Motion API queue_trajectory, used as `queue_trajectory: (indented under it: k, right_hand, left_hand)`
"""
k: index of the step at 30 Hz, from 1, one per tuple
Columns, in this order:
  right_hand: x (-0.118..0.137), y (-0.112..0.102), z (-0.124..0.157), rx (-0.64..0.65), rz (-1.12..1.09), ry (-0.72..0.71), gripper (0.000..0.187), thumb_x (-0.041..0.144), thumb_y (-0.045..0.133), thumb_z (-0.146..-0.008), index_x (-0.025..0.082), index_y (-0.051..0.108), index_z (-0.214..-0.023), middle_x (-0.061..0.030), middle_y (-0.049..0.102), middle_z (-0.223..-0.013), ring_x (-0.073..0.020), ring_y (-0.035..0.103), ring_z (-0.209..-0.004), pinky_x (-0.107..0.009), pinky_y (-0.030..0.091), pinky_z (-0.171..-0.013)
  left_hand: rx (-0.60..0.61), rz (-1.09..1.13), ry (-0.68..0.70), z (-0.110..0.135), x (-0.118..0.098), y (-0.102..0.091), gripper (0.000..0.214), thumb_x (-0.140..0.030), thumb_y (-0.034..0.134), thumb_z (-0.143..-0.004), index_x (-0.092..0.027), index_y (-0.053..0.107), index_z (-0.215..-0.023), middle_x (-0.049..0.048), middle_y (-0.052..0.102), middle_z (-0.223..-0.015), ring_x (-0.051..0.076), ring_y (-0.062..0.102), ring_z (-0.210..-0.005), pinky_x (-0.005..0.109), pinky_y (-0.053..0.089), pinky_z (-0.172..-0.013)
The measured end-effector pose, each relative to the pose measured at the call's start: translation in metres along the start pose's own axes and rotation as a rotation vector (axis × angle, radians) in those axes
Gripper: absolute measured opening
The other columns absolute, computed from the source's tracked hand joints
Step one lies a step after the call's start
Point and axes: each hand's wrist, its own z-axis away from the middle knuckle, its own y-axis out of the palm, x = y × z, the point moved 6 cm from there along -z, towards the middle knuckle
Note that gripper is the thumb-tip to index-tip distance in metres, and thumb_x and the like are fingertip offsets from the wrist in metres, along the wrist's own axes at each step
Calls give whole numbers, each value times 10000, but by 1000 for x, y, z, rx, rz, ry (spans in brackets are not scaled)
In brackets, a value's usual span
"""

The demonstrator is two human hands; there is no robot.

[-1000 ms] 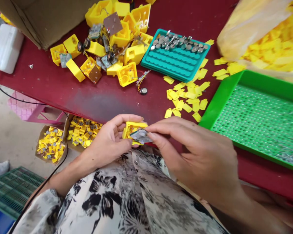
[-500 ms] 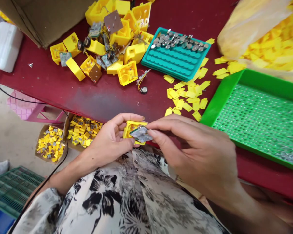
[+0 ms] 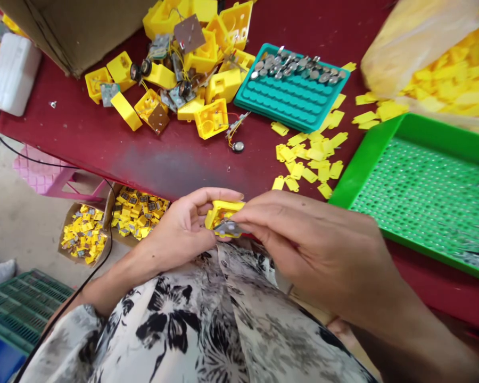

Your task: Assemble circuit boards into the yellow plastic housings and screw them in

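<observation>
My left hand (image 3: 187, 221) is closed round a small yellow plastic case (image 3: 219, 208), its open side facing up. A grey circuit board (image 3: 228, 229) sits tilted at the case's near edge, partly inside its opening. My right hand (image 3: 303, 239) pinches the board's right side between thumb and fingertips. These fingers cover part of the case and board, so how deep the board goes cannot be seen. On the table beyond lies a small wired board with a round black part (image 3: 238, 146) on its leads.
Yellow cases with boards and wires (image 3: 191, 64) are heaped at the back. A teal tray (image 3: 287, 98) bears button cells; yellow covers (image 3: 311, 154) lie beside it. The green perforated tray (image 3: 423, 186) stands right, below a bag of yellow pieces (image 3: 451, 80). Filled cartons (image 3: 83, 234) stand lower left.
My right hand has shifted its pinch over the case, and the circuit board is now tilted more steeply against the near edge. The left hand still holds the case.
</observation>
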Motion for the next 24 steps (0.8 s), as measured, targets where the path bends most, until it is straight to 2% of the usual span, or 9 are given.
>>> queue_trajectory:
  k: [7, 10, 14, 17, 20, 24]
  right_hand:
    - [2, 2, -3, 101, 38, -41, 261, 33, 476, -900, 138, 651, -738, -70, 676, -798, -149, 621, -674, -282, 470, -552]
    - [2, 1, -5, 36, 108, -28, 228, 58, 509, -901, 157, 663, -765, -55, 668, -782, -136, 601, -649, -271, 451, -528]
    - [0, 2, -6, -59, 194, -7, 160, 100, 545, -921, 174, 664, -843, -29, 673, -764, -129, 618, -662, -259, 500, -581]
    - [-1, 2, -2, -112, 147, -6, 143, 88, 575, -901, 175, 669, -836, -44, 668, -816, -134, 638, -729, -252, 532, -647]
    - [-3, 3, 3, -148, 125, -7, 109, 76, 607, -879, 136, 689, -919, -79, 649, -847, -147, 632, -766, -260, 540, -687]
    - [-5, 8, 9, -182, 142, -24, 142, 41, 620, -855, 135, 684, -941, -78, 643, -850, -149, 608, -751, -272, 532, -655]
  left_hand:
    - [5, -121, 14, 4, 0, -1, 533, -15, 640, -669, -168, 622, -1179, 62, 683, -1173, 165, 652, -983, 255, 494, -815]
    - [-23, -112, 18, 4, 1, -3, 437, -105, 672, -758, -170, 637, -1189, 77, 679, -1202, 181, 649, -1012, 256, 511, -814]
    - [-37, -37, 11, 5, 3, -5, 374, -233, 711, -817, -193, 662, -1185, 79, 691, -1187, 191, 657, -986, 264, 554, -763]
    - [-77, 41, -13, 5, 3, -8, 381, -218, 730, -809, -183, 665, -1183, 77, 709, -1125, 165, 661, -909, 270, 573, -753]
    - [-121, 120, -31, 4, 4, -11, 366, -187, 732, -800, -170, 669, -1161, 70, 717, -1065, 153, 662, -869, 295, 588, -766]
    - [-131, 168, -23, 2, 7, -11, 352, -180, 733, -791, -172, 673, -1138, 77, 720, -1090, 172, 672, -907, 307, 589, -771]
